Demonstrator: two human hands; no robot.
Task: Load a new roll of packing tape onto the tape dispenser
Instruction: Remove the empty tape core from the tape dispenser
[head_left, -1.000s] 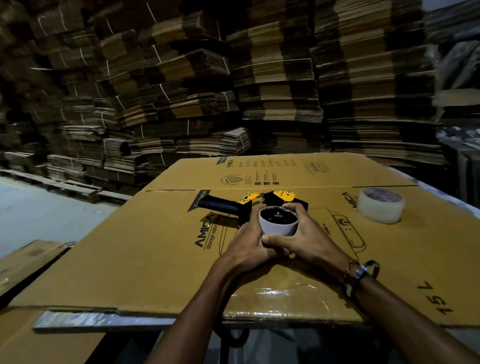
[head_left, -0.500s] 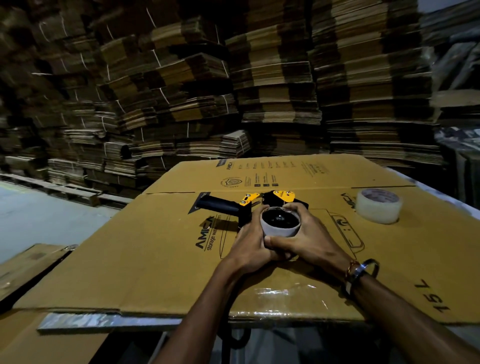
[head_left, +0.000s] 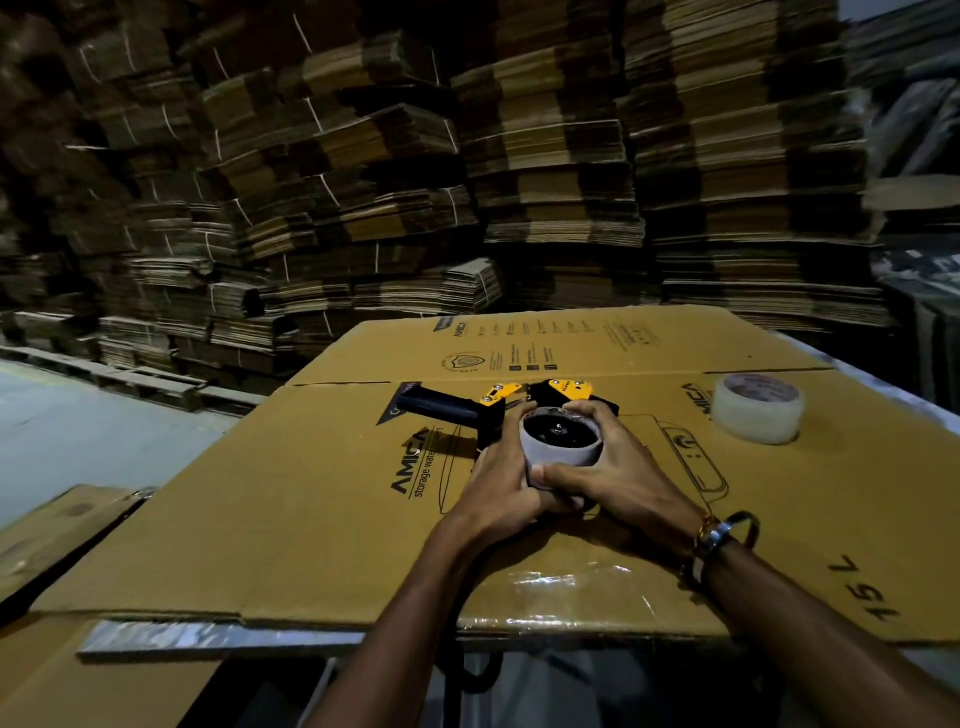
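My left hand (head_left: 498, 486) and right hand (head_left: 618, 475) both wrap the empty core (head_left: 562, 451) on the tape dispenser (head_left: 488, 410); recommend a straight, even pull off its hub, new roll (head_left: 758, 415) waiting well right.

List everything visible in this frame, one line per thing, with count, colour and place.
core: one, pale ring, on the dispenser's hub, gripped from both sides.
dispenser: one, black with yellow plates, lying on the box, handle pointing left.
tape roll: one, clear, flat on the box at the right, apart from the hands.
box: one, brown, flattened, printed, with a clear taped strip at the near edge; it covers the work surface.
cardboard stacks: many, brown, bundled, piled behind.
floor: grey, at left.
bracelets: on the right wrist, dark and gold-coloured; count unclear.
left hand: curled round the core's left side.
right hand: curled round the core's right side.
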